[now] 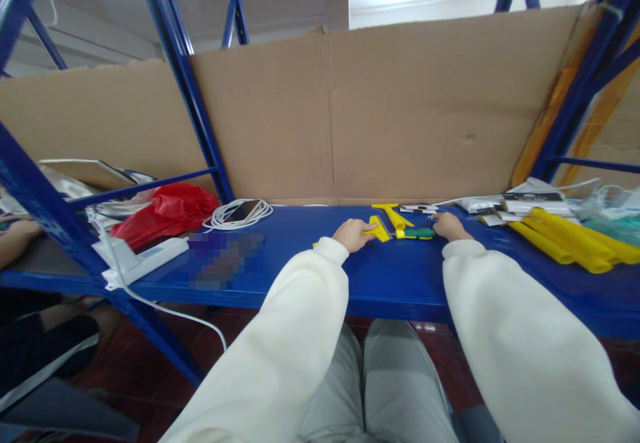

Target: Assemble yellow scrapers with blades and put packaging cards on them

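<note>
My left hand (pixel 351 234) is closed around a yellow scraper (pixel 381 229) with a flared head; its handle runs back under the hand. Beside that head lies a green and yellow screwdriver (pixel 419 233), its handle pointing toward my right hand (pixel 451 226). The fingers of my right hand are pinched together over the far part of the table, near small white and dark packets (pixel 419 209); what is between them is too small to make out. Just behind the screwdriver rests another yellow scraper (pixel 393 215), apart from both hands.
Yellow tubes (pixel 575 240) and small boxes (pixel 533 201) lie at the right. Leftward on the blue table (pixel 300 270) are a coiled white cable (pixel 240 214), a white power strip (pixel 160 256) and a red bag (pixel 173 210). Cardboard (pixel 400 116) walls the back. Another person's hand (pixel 23 230) shows far left.
</note>
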Motion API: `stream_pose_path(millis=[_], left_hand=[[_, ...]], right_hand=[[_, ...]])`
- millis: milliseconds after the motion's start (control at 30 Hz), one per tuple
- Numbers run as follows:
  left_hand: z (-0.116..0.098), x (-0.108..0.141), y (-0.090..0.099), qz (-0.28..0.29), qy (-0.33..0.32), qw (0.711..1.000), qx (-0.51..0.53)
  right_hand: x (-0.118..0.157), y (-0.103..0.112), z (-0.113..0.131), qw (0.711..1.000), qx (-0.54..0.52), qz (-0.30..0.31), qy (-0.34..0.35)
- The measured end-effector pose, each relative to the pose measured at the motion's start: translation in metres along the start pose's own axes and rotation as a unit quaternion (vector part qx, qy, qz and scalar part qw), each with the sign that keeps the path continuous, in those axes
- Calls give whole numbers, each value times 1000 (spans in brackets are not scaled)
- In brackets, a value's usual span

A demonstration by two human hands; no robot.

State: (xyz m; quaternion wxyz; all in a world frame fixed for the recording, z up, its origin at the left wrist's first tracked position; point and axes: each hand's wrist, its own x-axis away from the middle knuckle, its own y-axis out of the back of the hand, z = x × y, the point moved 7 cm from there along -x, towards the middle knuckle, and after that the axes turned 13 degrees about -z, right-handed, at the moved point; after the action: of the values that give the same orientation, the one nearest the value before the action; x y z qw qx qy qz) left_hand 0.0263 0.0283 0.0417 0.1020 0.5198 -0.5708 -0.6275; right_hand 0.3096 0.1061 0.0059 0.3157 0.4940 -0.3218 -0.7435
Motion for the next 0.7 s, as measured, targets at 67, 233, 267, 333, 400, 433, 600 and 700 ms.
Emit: stream_pose_path(millis=[67, 233, 267, 333, 400, 433, 600, 700], left_hand=[[0, 0, 0, 0, 0, 1000, 2], [-1, 0, 1, -6, -4, 1000, 3], [-1, 0, 1, -7, -4, 1000, 3], [-1, -1, 1, -10, -3, 1000, 3], [-1, -1, 1, -11, -4, 1000, 3], [-1, -1, 1, -11, -4, 1000, 3], [-2, -1, 2, -5, -5, 1000, -7], [-3, -1, 1, 1, -9, 1000, -18]], right_hand=[[3, -1, 2, 999, 32, 37, -8], [5, 1, 9, 997, 51, 53, 11], [6, 1, 10, 997, 57, 52, 14], [6, 1, 10, 996, 70, 54, 18], [7, 1, 10, 995, 80, 56, 18], [7, 2, 10, 995, 84, 57, 18], [11, 8, 13, 994, 86, 57, 24], [15, 12, 16, 994, 79, 70, 17]])
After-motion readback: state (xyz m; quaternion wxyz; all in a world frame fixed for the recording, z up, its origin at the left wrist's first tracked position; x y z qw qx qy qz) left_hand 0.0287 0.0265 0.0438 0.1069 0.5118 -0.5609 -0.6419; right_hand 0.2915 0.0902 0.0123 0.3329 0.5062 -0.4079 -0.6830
